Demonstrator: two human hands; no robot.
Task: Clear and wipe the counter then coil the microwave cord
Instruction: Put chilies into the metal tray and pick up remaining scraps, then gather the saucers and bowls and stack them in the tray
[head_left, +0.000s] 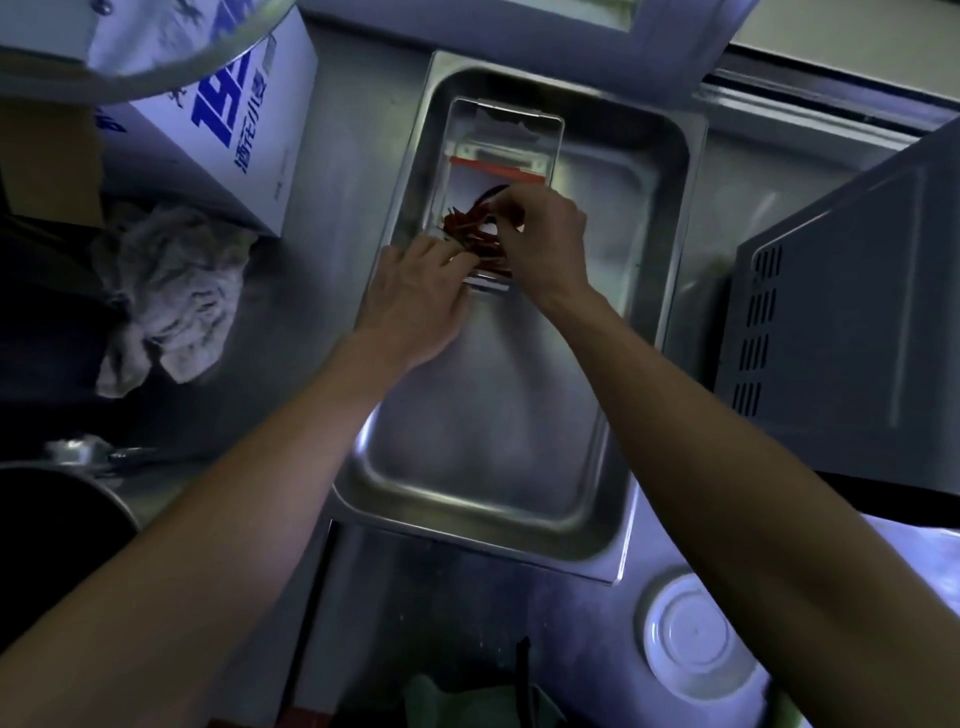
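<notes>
A clear plastic box (498, 140) with a red-striped label lies inside a large steel tray (498, 415) on the steel counter (337, 182). Dried red chillies (470, 228) fill the box's near end. My left hand (415, 301) holds the box's near left corner. My right hand (545, 239) pinches a dark curved piece above the chillies. A crumpled grey cloth (171, 291) lies on the counter to the left. The microwave (841, 332) stands at the right, its vented back showing; no cord is visible.
A white cardboard box (218, 119) with blue print sits at the back left. A white plate (696, 639) lies upside down near the front right. A dark pot rim (67, 493) shows at the left edge.
</notes>
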